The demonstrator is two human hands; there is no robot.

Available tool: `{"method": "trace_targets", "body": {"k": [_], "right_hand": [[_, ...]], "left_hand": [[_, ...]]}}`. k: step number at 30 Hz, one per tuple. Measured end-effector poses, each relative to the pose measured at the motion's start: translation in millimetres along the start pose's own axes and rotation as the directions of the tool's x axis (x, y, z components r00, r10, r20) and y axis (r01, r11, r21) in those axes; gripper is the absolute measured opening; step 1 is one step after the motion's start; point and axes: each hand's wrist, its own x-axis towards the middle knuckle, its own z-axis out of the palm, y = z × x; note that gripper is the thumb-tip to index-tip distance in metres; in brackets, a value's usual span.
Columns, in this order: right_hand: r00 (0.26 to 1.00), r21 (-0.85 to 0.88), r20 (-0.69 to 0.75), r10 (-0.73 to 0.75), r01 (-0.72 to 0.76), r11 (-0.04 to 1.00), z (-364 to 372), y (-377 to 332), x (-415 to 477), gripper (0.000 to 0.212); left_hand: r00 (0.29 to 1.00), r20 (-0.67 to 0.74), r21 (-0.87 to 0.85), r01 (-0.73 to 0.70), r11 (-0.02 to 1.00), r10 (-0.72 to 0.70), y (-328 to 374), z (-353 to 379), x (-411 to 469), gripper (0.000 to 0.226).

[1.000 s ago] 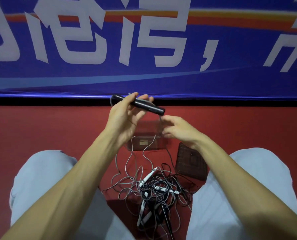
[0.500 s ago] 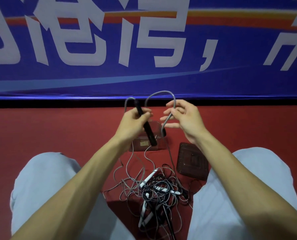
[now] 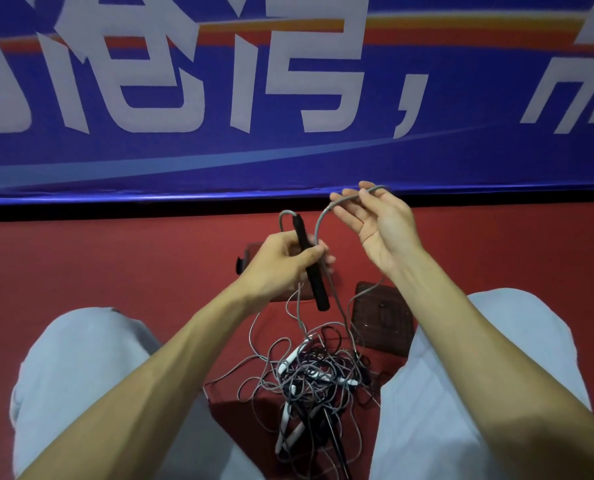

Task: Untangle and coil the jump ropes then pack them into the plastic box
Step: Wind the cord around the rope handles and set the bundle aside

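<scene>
Red floor point(image 3: 115, 265); left hand point(image 3: 278, 261) grips one black handle point(image 3: 318, 292), right hand point(image 3: 382, 223), fingers point(image 3: 351, 213) straight, carries one cord point(image 3: 319, 226)

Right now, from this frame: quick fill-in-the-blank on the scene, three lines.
The left hand grips a ____ handle.
The right hand carries a loop of ____ rope.
The tangled ropes lie on the ____ floor.
Missing: black; grey; red.

Left hand point(image 3: 281, 261) gripping handle point(image 3: 318, 289), right hand point(image 3: 382, 223) raised, fingers point(image 3: 351, 220) relaxed
</scene>
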Motion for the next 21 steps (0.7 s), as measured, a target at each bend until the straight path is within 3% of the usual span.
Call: {"method": "trace_targets", "body": {"k": [2, 5, 10, 14, 17, 19, 21], "right_hand": [[0.999, -0.08, -0.012, 0.031, -0.032, 0.996, -1, 2, 0, 0.011], [0.997, -0.364, 0.0, 0.083, -0.078, 0.928, -2, 8, -3, 0.01], [0.997, -0.805, 0.04, 0.073, -0.011, 0.593, -8, 31, -2, 0.025], [0.961, -0.891, 0.11, 0.254, -0.017, 0.453, -12, 39, -1, 0.042], [0.897, -0.944, 0.191, 0.399, 0.056, 0.327, -11, 39, -8, 0.027], [0.904, -0.965, 0.256, 0.341, 0.219, 0.145, -14, 41, -7, 0.017], [0.94, -0.963, 0.266, 0.215, 0.271, 0.01, -17, 42, -5, 0.017]], "left_hand": [[0.998, -0.064, -0.137, 0.002, 0.991, -0.011, 4, -1, 1, 0.01], [0.989, -0.143, -0.331, -0.024, 0.943, -0.025, 13, -6, 2, 0.013], [0.976, -0.206, -0.577, -0.057, 0.815, -0.077, 23, -16, 4, 0.012], [0.967, -0.229, -0.739, -0.099, 0.666, -0.11, 27, -26, 3, 0.008], [0.95, -0.289, -0.796, -0.172, 0.581, -0.115, 28, -32, 4, 0.008], [0.929, -0.353, -0.786, -0.231, 0.574, -0.11, 26, -32, 5, 0.008], [0.906, -0.413, -0.723, -0.263, 0.639, -0.095, 24, -30, 7, 0.009]]}}
